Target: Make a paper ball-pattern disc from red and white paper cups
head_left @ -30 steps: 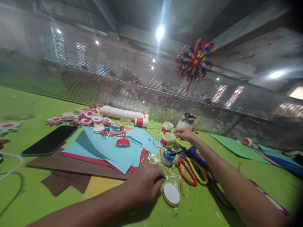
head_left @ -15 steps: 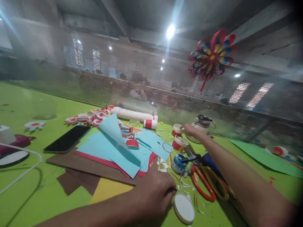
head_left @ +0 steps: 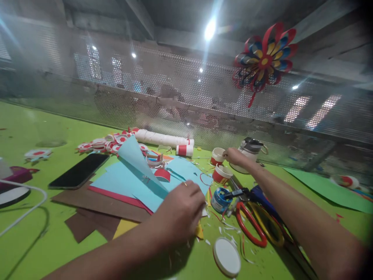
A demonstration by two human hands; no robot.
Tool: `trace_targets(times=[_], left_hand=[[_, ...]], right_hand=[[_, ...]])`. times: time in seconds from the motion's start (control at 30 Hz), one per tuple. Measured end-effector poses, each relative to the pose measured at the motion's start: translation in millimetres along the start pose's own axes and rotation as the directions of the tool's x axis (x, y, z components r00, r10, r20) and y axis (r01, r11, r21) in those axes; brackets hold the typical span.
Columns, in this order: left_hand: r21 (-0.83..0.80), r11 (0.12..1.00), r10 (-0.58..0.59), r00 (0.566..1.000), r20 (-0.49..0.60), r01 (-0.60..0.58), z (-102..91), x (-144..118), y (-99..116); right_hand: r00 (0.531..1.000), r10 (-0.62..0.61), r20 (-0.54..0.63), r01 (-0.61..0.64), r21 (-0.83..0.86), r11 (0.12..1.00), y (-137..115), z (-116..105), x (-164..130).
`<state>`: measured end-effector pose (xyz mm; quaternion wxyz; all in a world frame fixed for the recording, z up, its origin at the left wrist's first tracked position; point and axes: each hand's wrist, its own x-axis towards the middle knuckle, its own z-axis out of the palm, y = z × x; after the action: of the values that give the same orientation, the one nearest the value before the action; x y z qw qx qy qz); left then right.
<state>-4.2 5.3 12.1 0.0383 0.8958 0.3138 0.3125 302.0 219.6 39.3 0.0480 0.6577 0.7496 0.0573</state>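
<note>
**Thin blue paper under one hand, a small paper cup under the other**

The left hand point(head_left: 180, 210) lies knuckles-up on the near corner of the stack of light blue paper sheets point(head_left: 136, 182), fingers curled down over the edge; whether the fingertips actually pinch a sheet is hidden beneath the hand. The stack sits mid-table on the bright green tabletop point(head_left: 43, 241), over a red sheet and wide brown card sheets point(head_left: 96, 204). Its top sheet curls up into a standing peak at the far left corner, which suggests light, floppy paper that will bend, crease or slide over the sheets below. It would probably handle best taken by an edge or corner, with the rest pressed flat.

The right hand point(head_left: 234, 155) reaches across to the small red-and-white paper cup point(head_left: 217, 155) standing beside a white lidded jar point(head_left: 247, 153). Its fingers look loosely gathered at the cup's rim, though motion blur leaves contact uncertain. Such a cup is likely light and easily crushed, so a gentle hold around the wall suits it. A second cup of the same kind point(head_left: 221, 174) stands just nearer.

Close by lie red-and-yellow-handled scissors point(head_left: 256, 227), a small blue open pot point(head_left: 219, 199), a round white lid point(head_left: 226, 256) and a black phone point(head_left: 78, 175).
</note>
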Motion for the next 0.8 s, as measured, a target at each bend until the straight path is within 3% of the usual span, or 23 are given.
trace_targets(times=[0.07, 0.1, 0.2, 0.27, 0.57, 0.8], left_hand=[[0.159, 0.984, -0.076, 0.997, 0.0, 0.075, -11.9, 5, -13], [0.251, 0.961, -0.132, 0.99, 0.053, 0.115, -16.7, 7, -18], [0.417, 0.885, -0.337, 0.903, 0.266, 0.207, -23.1, 7, -28], [0.424, 0.871, -0.401, 0.857, 0.324, 0.248, -21.5, 4, -30], [0.355, 0.908, -0.339, 0.888, 0.311, 0.223, -11.4, -8, -30], [0.402, 0.885, -0.372, 0.877, 0.305, 0.235, -13.7, 0, -26]], right_hand=[[1.0, 0.002, -0.003, -0.002, -0.013, 1.0, -1, -2, -1], [1.0, 0.003, -0.007, -0.003, -0.018, 1.0, -1, -3, -1], [1.0, 0.012, -0.022, -0.012, -0.027, 1.0, -4, -7, -2], [0.999, 0.02, -0.039, -0.021, -0.027, 0.999, -7, -8, -3], [0.994, 0.031, -0.104, -0.026, 0.054, 0.998, -5, -17, -1], [0.988, 0.066, -0.141, -0.027, 0.263, 0.964, -4, -25, -3]])
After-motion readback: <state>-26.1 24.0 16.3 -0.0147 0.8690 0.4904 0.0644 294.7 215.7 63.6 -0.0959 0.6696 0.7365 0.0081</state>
